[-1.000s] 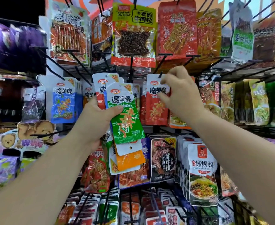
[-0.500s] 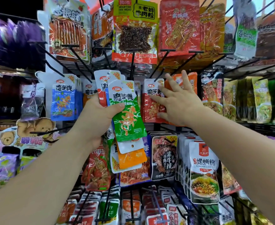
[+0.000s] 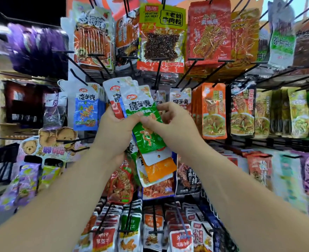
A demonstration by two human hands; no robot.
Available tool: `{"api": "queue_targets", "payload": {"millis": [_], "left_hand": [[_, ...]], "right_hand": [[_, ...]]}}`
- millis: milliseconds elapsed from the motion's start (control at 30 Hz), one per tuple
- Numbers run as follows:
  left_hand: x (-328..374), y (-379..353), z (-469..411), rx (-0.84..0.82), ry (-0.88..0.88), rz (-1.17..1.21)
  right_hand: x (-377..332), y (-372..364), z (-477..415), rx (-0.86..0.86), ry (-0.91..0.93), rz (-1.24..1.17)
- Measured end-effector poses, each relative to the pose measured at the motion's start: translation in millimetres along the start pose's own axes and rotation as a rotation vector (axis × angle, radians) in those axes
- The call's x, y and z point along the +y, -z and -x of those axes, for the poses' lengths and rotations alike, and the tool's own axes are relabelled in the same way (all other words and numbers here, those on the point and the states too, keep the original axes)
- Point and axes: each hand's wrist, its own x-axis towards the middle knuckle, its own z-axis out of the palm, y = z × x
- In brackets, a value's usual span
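The right hand [image 3: 174, 129] has come off the rack. Half a second ago it lay spread flat against the red packets on their peg; now it is back at the bundle, thumb and curled fingers pinching the right edge of the green packet [image 3: 149, 140]. The left hand [image 3: 113, 131] grips that bundle from the other side as before, thumb across the green packet's face and fingers wrapped behind.

Below the green packet the bundle fans out, with a white packet and an orange packet [image 3: 159, 170] sticking out; more white-topped ones show above and to its left. Up and to the right of the green packet hang the red packets [image 3: 180, 99], now untouched. Well to its left hangs a row of blue packets [image 3: 85, 110].

My reading is that the red one is hung and done, and the right hand has returned for the next — probably to peel the green packet off the top and hang it on its own peg. Motion blur softens the fingers, so the exact grip is a judgement.
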Motion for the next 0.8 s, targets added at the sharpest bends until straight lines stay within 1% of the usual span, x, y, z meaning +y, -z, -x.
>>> {"api": "queue_targets", "payload": {"millis": [67, 133, 200, 300, 367, 467, 600, 800], "left_hand": [[-3, 3, 7, 0.041, 0.027, 0.024], [-3, 6, 13, 0.056, 0.048, 0.053], [-3, 9, 18, 0.048, 0.059, 0.074], [0, 14, 26, 0.019, 0.068, 0.084], [1, 18, 29, -0.012, 0.069, 0.069], [0, 27, 30, -0.009, 0.065, 0.033], [4, 38, 28, 0.005, 0.058, -0.008], [12, 57, 17, 0.033, 0.015, -0.128]], "right_hand": [[1, -8, 6, 0.014, -0.024, -0.096], [2, -17, 11, 0.037, -0.023, -0.138], [2, -25, 14, 0.066, -0.009, -0.161], [1, -33, 17, 0.127, -0.047, -0.25], [1, -35, 19, 0.152, -0.063, -0.298], [-1, -41, 20, 0.171, -0.072, -0.365], [-3, -42, 15, 0.127, -0.084, -0.407], [-8, -32, 4, -0.002, -0.147, -0.381]]}}
